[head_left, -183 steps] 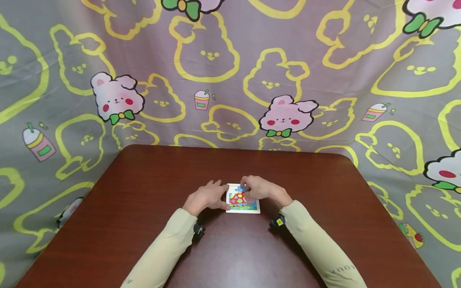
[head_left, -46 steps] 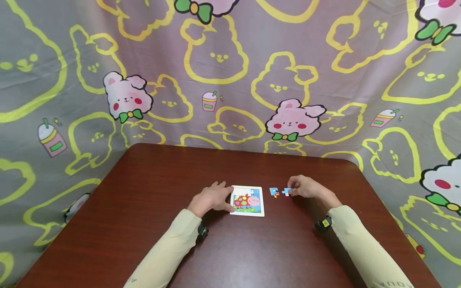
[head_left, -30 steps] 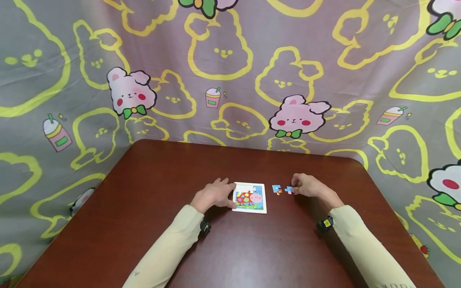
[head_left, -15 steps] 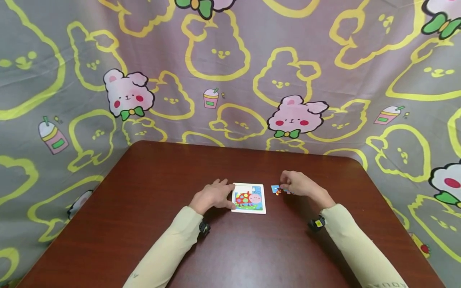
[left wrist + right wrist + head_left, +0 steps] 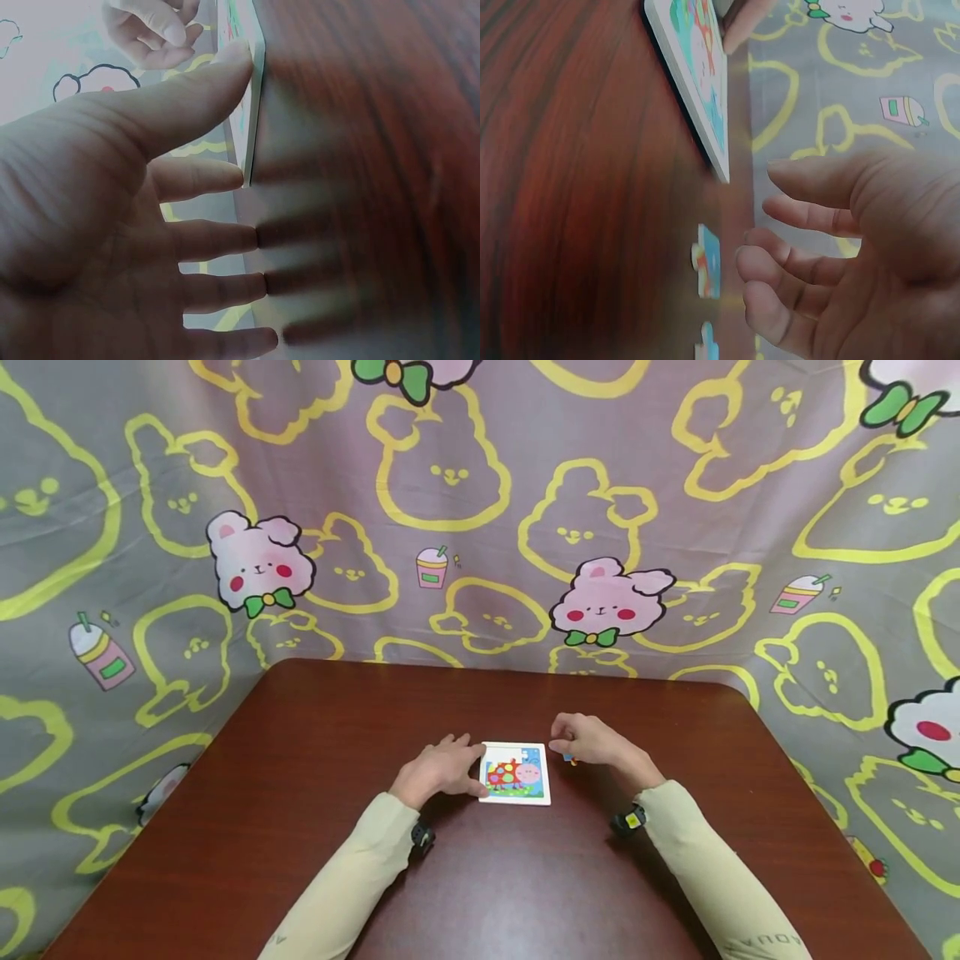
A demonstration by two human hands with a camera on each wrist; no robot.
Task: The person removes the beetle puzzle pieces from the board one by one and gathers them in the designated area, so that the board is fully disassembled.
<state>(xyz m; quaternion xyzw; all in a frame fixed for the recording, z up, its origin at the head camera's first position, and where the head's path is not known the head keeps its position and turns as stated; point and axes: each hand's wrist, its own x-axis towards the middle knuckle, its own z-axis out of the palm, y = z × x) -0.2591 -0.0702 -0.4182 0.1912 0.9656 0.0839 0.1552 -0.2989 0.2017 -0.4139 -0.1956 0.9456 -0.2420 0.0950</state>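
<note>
A square jigsaw puzzle (image 5: pixel 517 777) in a white tray lies on the table, showing a red spotted ladybug with a pink face. White backing shows at its upper left. My left hand (image 5: pixel 438 770) touches the tray's left side, thumb at the near corner and index finger at the far one, fingers spread. To the right of the tray, my right hand (image 5: pixel 596 743) hovers with loosely bent fingers; the right wrist view shows nothing between them. Below it lie a blue puzzle piece (image 5: pixel 710 261) and a second piece (image 5: pixel 706 349), partly cut off by that view's edge.
The brown wooden table (image 5: pixel 375 710) carries the puzzle near its middle. Behind it and along the sides hangs a grey curtain (image 5: pixel 480 552) printed with yellow outlines and pink rabbits. A dark strap device (image 5: pixel 628 820) sits on each wrist.
Six seconds ago my right hand was over the puzzle. It then went to the loose pieces on the right, and has since moved back left above them. My left hand stays at the tray.
</note>
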